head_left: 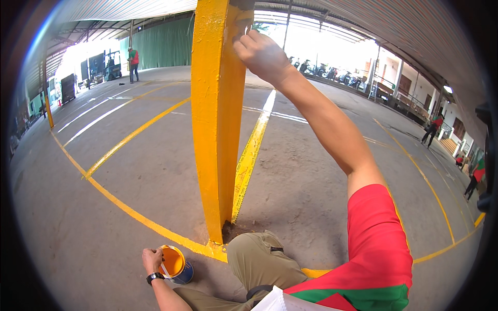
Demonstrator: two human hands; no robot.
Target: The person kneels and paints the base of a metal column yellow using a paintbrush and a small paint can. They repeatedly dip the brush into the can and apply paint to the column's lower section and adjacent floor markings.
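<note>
A square-sided pillar (211,124) rises in front of me, coated yellow, with a darker grey patch high on its right face. My right hand (261,56) is raised to that patch, fingers closed; what they hold is mostly hidden, with only a pale sliver at the fingertips. Low on the left, my left hand (152,259) grips the rim of an open paint can (183,273). The can is blue outside and holds yellow-orange paint. A pale strip (165,269) slants beside that hand at the can's edge; its kind is unclear.
A yellow tape measure (238,199) lies along a painted floor stripe behind the pillar. Yellow lines (137,220) cross the concrete floor. People stand far left (134,63) and at right (431,128). A forklift (112,66) and several motorbikes (332,74) stand farther back.
</note>
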